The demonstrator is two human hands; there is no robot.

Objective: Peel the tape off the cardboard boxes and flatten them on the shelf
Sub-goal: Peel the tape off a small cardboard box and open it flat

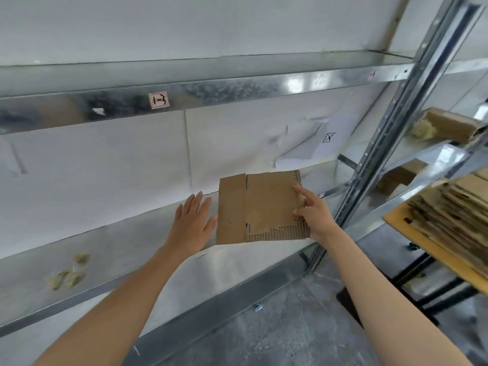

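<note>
A flattened brown cardboard box (261, 207) hangs tilted above the metal shelf (126, 249), near the middle of the view. My right hand (314, 211) grips its right edge, thumb under the torn corrugated corner and forefinger laid on the top face. My left hand (194, 220) is spread flat just left of the cardboard, its thumb close to the left edge; contact cannot be told. Crumpled bits of peeled tape (67, 274) lie on the shelf at the left.
An upper shelf beam (211, 91) runs overhead. A slotted metal upright (380, 143) stands to the right. A stack of flattened cardboard (454, 207) rests on a cart at the right edge. More boxes (449, 125) sit on the neighbouring shelves. A torn white sheet (311, 146) hangs behind.
</note>
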